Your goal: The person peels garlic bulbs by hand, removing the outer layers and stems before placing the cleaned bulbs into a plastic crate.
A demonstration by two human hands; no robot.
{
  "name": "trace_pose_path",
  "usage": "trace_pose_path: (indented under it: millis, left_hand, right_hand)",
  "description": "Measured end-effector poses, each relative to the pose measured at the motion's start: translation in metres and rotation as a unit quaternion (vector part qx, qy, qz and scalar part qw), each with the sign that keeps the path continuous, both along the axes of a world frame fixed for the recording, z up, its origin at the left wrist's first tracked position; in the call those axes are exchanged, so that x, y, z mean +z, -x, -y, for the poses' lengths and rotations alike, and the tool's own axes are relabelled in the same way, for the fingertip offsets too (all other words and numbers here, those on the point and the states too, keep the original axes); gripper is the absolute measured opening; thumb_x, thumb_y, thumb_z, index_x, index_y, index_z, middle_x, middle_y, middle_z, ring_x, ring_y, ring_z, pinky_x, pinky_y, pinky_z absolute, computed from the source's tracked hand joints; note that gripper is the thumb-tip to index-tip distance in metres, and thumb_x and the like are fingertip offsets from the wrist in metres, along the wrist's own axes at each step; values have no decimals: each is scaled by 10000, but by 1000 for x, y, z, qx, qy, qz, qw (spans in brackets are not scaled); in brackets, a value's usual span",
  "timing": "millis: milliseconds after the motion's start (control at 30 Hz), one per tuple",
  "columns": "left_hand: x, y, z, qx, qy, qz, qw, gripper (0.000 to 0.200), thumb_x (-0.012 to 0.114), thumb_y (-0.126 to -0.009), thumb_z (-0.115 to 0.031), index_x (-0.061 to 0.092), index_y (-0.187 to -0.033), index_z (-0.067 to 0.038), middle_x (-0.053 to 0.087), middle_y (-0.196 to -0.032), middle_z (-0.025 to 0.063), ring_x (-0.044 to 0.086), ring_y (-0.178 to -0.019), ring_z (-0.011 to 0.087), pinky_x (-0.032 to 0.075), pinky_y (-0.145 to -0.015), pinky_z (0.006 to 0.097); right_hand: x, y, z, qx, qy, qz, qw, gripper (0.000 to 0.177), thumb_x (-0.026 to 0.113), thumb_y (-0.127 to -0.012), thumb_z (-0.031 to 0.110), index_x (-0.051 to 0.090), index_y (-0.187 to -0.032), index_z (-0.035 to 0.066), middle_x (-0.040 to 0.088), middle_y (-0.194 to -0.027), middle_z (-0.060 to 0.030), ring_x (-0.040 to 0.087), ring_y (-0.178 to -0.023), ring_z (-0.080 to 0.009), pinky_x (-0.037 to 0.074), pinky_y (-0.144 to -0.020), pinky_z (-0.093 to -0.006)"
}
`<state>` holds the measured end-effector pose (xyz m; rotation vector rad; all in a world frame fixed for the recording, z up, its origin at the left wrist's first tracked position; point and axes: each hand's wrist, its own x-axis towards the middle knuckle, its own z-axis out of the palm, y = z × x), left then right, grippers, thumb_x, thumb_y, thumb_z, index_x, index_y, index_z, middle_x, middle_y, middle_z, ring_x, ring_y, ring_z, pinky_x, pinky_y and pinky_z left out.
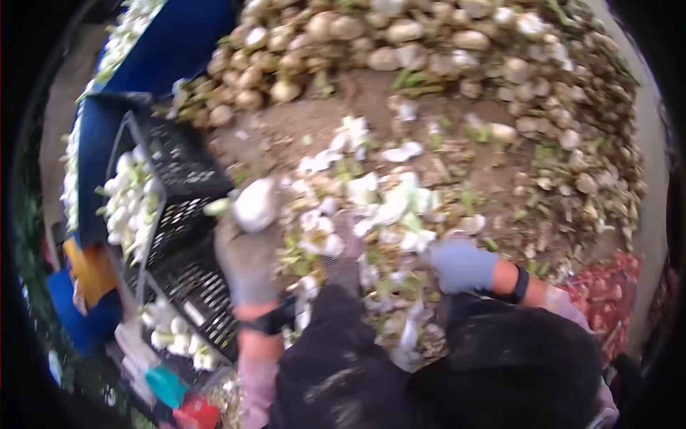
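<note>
A peeled white onion with a short green stem sits in my left hand, which wears a dirty pale glove and is closed around it. It is held beside a black plastic crate. My right hand, in a light grey-blue glove, looks curled closed above the peelings on the other side. Blur hides its fingertips and anything in them. Between the hands, white onion peelings with green bits lie scattered over the ground.
Unpeeled onions are heaped at the back and right. Peeled white onions fill the crates at left, near blue bins with more inside. A red mesh sack lies at right. A yellow and blue shape shows at far left.
</note>
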<state>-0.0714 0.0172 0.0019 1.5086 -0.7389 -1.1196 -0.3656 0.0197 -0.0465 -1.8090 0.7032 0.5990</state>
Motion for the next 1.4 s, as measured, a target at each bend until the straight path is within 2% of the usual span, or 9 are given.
trace_pose_path:
  millis: [100, 167, 333, 467, 600, 767, 1100, 1233, 1400]
  left_hand:
    - [-25, -81, -75, 55, -175, -551, 814, 474, 485, -945, -327, 480, -1311, -25, 455, -1345, 220, 434, -1210, 429, 403, -1015, 596]
    - [62, -178, -92, 199, 38, 265, 943, 362, 510, -954, -202, 487, -1219, 44, 625, -1107, 242, 671, -923, 305, 599, -727, 383]
    - [74, -127, -60, 87, 64, 553, 826, 375, 532, -959, -90, 509, -1308, 46, 575, -1275, 144, 557, -1156, 227, 423, -999, 339]
    - [17, 14, 11, -114, -60, 217, 968, 445, 602, -864, -34, 548, -1306, -23, 582, -1284, 151, 544, -1206, 248, 422, -1035, 351]
    - [-64, 86, 31, -418, 115, 293, 852, 814, 754, -717, -144, 380, -1429, -23, 518, -1356, 194, 536, -1203, 290, 412, -1029, 368]
    - [-54, 92, 25, -438, -20, 243, 865, 798, 754, -705, -180, 407, -1411, -43, 558, -1231, 226, 592, -1082, 343, 468, -921, 390]
    - [-51, 81, 19, -257, -162, -153, 940, 785, 738, -674, 17, 399, -1382, 32, 607, -1180, 98, 584, -1086, 165, 488, -928, 320]
    - [-66, 89, 15, -175, -178, -359, 899, 717, 450, -907, -638, 445, -1378, -98, 630, -971, 109, 456, -442, 144, 365, -427, 244]
    - [-63, 84, 14, -205, -150, -433, 865, 624, 495, -964, -466, 345, -1431, -79, 633, -938, 103, 512, -501, 133, 412, -456, 246]
  right_hand:
    - [-20, 47, 21, -120, 257, 22, 959, 392, 652, -684, 123, 649, -1076, 111, 625, -922, -166, 606, -842, -360, 492, -695, -445]
    - [-29, 77, 59, -232, 437, 55, 867, 294, 611, -729, 56, 692, -992, 162, 646, -978, -134, 617, -859, -332, 500, -697, -425]
    - [-103, 145, 124, -279, 513, -167, 794, 407, 658, -757, 49, 652, -1125, 222, 616, -1146, -159, 613, -1006, -320, 517, -834, -393]
    - [-33, 80, 105, -722, 7, 97, 685, 300, 526, -962, 238, 587, -1224, 105, 649, -1022, -164, 642, -689, -211, 540, -570, -265]
    - [-29, -4, 38, -583, -183, 325, 722, 494, 596, -942, 228, 421, -1356, 25, 647, -940, -102, 604, -678, -119, 522, -656, -255]
    - [-9, 3, 56, -425, -64, 152, 890, 326, 600, -949, 267, 606, -1123, -9, 616, -719, 6, 566, -655, -107, 465, -615, -261]
    - [-14, -26, 37, -570, -47, 169, 803, 211, 592, -918, 210, 621, -898, 1, 603, -637, -106, 564, -511, -194, 437, -502, -318]
    - [-28, -23, 27, -406, 343, 154, 833, 176, 632, -855, 194, 601, -816, 25, 599, -695, -213, 575, -537, -339, 457, -515, -385]
    - [-32, -29, 25, -561, 128, 231, 785, 213, 656, -860, 185, 623, -803, -18, 624, -641, -131, 604, -515, -238, 462, -497, -376]
